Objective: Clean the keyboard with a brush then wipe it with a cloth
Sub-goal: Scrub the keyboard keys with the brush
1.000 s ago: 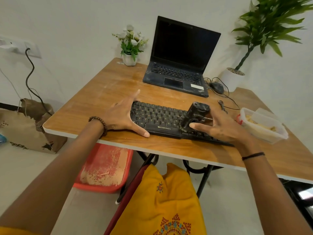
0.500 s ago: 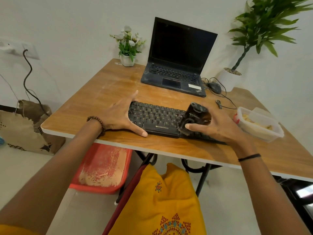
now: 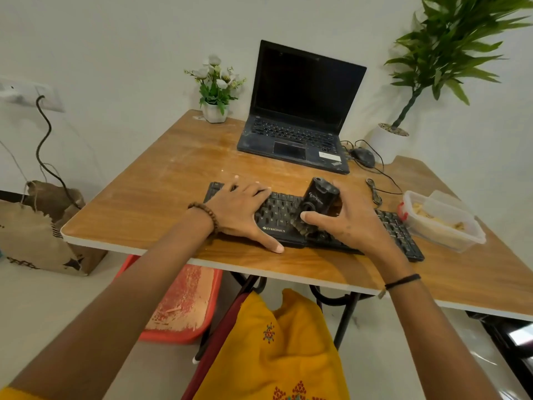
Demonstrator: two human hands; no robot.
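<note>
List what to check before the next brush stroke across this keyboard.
1. Brush gripped: right hand holds the black brush - ok.
2. Bristles on keys: they meet the keyboard near its middle - ok.
3. Keyboard steadied: left hand presses flat on its left part - ok.
4. Room on the right: plastic container sits close to the keyboard's end; touching or apart - cannot tell.
5. Wiping cloth ready: none in view - cannot tell.

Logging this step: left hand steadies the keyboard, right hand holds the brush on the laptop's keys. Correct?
No. The head view shows the right hand holding the brush on the keyboard, not the laptop; the left hand rests on it.
</note>
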